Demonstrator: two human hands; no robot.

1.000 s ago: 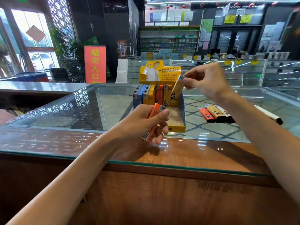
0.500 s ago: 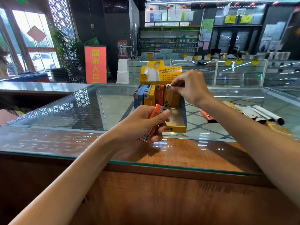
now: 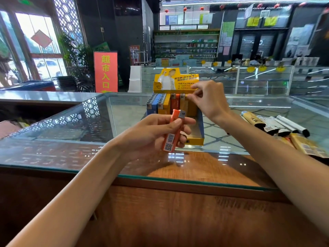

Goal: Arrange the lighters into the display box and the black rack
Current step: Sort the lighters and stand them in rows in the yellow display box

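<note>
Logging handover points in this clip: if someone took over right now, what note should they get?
Left hand: grips an orange lighter in front of the display box.
Right hand: fingertips at the top of a yellow lighter standing in the box; I cannot tell whether it is a pinch or a touch.
Done: blue, yellow and orange lighters stand at the box's back; its front is unfilled.
Left: the orange lighter, then the loose lighters lying on the glass counter to the right. No black rack in view.
</note>
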